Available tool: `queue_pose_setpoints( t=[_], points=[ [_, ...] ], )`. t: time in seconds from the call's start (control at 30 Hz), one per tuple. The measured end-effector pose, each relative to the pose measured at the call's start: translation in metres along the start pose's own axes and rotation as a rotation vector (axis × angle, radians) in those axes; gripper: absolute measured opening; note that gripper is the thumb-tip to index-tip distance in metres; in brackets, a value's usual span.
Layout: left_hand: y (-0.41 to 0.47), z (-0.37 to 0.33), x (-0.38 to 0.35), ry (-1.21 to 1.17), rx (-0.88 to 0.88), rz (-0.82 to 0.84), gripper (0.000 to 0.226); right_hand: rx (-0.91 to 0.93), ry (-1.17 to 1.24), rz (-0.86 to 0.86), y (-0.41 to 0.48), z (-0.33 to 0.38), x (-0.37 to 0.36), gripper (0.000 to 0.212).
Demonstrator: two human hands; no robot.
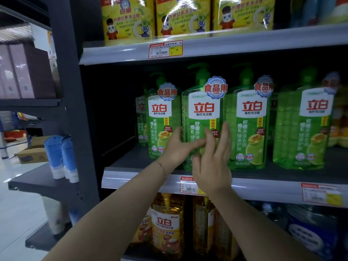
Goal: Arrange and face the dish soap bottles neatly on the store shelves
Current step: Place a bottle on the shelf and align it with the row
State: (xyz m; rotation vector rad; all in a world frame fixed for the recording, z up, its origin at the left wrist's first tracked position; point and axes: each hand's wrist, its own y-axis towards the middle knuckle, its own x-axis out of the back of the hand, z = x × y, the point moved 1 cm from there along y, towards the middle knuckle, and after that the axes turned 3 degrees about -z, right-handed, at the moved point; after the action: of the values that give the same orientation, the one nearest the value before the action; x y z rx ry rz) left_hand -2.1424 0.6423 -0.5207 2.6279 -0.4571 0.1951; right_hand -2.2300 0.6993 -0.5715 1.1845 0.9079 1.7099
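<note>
Several green dish soap bottles stand in a front row on the middle shelf (263,187), labels facing out. My left hand (177,147) grips the second bottle (203,110) low on its left side, thumb across the front. My right hand (212,166) touches the same bottle's lower right front with straight, spread fingers, beside the third bottle (248,117). The leftmost bottle (160,117) stands slightly further back, with another partly hidden behind it. A fourth bottle (305,129) stands apart to the right.
Yellow refill packs (128,19) fill the shelf above. Yellow soap bottles (167,223) and a large blue jug (310,234) sit on the shelf below. Left of the upright post, blue tubes (56,155) hang on an end shelf, with a cardboard box (32,153) behind them.
</note>
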Motion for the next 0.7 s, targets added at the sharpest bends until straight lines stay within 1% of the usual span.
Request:
queue_pose_setpoints(
  t=[0.03,0.1,0.17,0.23,0.27,0.33,0.37,0.4,0.5,0.57,0.6,0.63,0.67,0.7],
  points=[
    [0.003,0.001,0.002,0.013,0.008,-0.001,0.099,0.012,0.023,0.005,0.0,0.0,0.001,0.059],
    [0.004,0.0,0.013,0.057,0.025,0.008,0.114,0.045,0.06,0.014,-0.001,0.001,0.004,0.059],
    [0.003,0.002,0.032,0.078,0.02,0.006,0.126,0.123,0.104,0.038,-0.004,0.003,0.006,0.06],
    [0.002,0.009,0.053,0.069,0.016,-0.002,0.125,0.177,0.166,0.111,-0.005,0.004,0.008,0.065],
    [0.001,0.011,0.064,0.066,0.01,-0.009,0.124,0.144,0.19,0.177,-0.003,0.004,0.01,0.074],
    [-0.005,0.009,0.08,0.05,-0.004,-0.01,0.12,-0.01,0.241,0.329,0.003,0.008,0.01,0.088],
    [-0.008,0.008,0.086,0.044,-0.008,-0.008,0.115,-0.071,0.263,0.402,0.007,0.011,0.009,0.09],
    [-0.01,0.007,0.091,0.03,-0.007,-0.008,0.105,-0.091,0.265,0.456,0.01,0.016,0.006,0.089],
    [-0.015,0.01,0.105,-0.005,-0.01,-0.027,0.066,-0.039,0.24,0.509,0.013,0.036,-0.002,0.085],
    [-0.016,0.017,0.114,-0.018,-0.001,-0.059,0.053,-0.023,0.237,0.554,0.013,0.046,-0.008,0.087],
    [-0.014,0.022,0.119,-0.018,0.011,-0.083,0.053,-0.02,0.235,0.572,0.014,0.051,-0.011,0.087],
    [-0.014,0.023,0.12,0.006,0.014,-0.103,0.059,-0.015,0.235,0.58,0.014,0.055,-0.014,0.087],
    [-0.014,0.024,0.12,0.04,-0.003,-0.143,0.069,-0.003,0.237,0.579,0.015,0.06,-0.017,0.088],
    [-0.014,0.022,0.12,0.081,-0.021,-0.203,0.085,0.011,0.237,0.571,0.015,0.064,-0.021,0.088]
  ],
)
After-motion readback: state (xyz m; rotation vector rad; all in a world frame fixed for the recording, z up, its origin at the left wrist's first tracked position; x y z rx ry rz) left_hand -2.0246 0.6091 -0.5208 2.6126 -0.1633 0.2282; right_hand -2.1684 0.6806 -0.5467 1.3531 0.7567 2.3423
